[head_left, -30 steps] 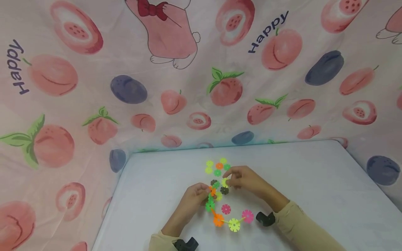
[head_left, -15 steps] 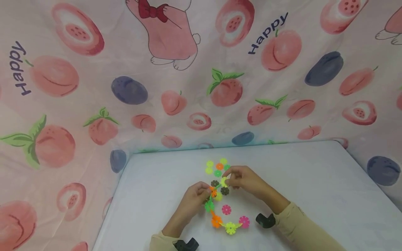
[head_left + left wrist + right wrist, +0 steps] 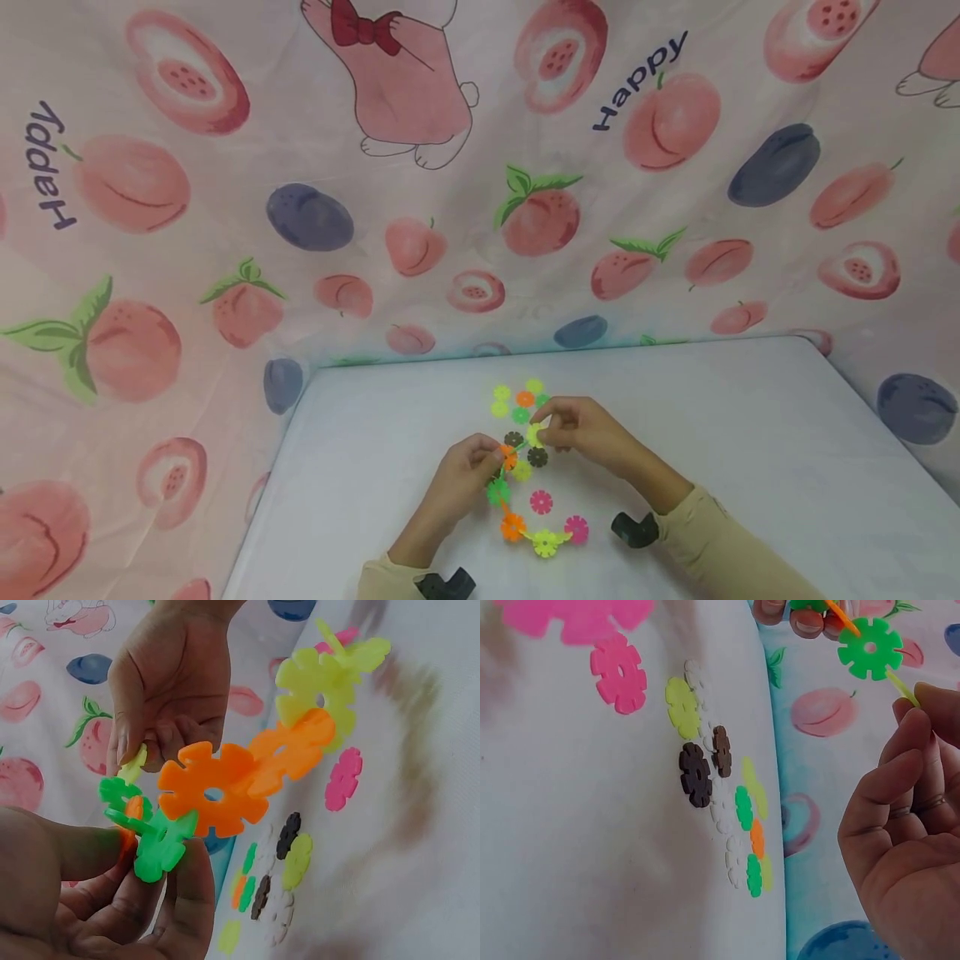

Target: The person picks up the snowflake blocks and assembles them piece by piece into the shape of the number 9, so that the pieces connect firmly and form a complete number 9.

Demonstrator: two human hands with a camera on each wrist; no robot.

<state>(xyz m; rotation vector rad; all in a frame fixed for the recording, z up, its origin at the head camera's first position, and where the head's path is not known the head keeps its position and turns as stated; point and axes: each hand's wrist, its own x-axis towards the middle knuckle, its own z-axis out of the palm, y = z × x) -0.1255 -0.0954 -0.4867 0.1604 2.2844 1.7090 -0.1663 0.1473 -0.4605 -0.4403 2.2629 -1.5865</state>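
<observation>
Right hand (image 3: 583, 427) pinches a yellow disc (image 3: 534, 434), left hand (image 3: 467, 468) an orange disc (image 3: 509, 457), a black disc (image 3: 692, 769) lying near.

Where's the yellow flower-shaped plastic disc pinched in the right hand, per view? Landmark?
Head: yellow flower-shaped plastic disc, lower, right of centre.
Left wrist: yellow disc, left, about mid-height.
Right wrist: yellow disc, upper right, edge-on.
Shared landmark: loose black flower-shaped plastic disc.

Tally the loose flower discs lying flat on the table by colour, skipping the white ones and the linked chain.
Yellow discs: 4
Green discs: 2
Dark discs, black or brown: 2
Orange disc: 1
Pink disc: 1
Total: 10
</observation>
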